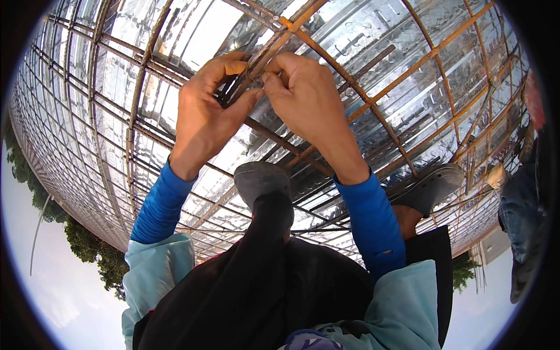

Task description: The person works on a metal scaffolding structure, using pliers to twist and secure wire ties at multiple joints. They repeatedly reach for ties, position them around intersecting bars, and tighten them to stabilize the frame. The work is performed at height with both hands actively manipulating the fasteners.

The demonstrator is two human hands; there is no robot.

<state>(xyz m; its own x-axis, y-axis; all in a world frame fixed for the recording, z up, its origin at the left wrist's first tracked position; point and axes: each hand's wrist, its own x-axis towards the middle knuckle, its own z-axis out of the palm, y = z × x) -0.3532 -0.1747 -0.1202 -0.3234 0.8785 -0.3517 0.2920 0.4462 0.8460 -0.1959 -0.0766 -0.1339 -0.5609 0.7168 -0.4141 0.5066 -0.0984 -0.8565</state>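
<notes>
My left hand [207, 111] and my right hand [303, 96] meet at a crossing of rusty steel bars [265, 52] in a rebar grid. The fingers of both hands pinch a thin tie wire [252, 74] at that crossing. The left thumb and fingers wrap around the bars from the left. The right hand's fingertips press in from the right. Both forearms wear blue sleeves. The wire itself is mostly hidden by the fingers.
The rebar grid lies over shiny corrugated metal decking [105, 105]. My two feet in grey shoes [262, 184] [429, 186] stand on the bars. Another person's leg [522, 216] is at the right edge. Trees [87, 245] and sky lie beyond the deck's edge.
</notes>
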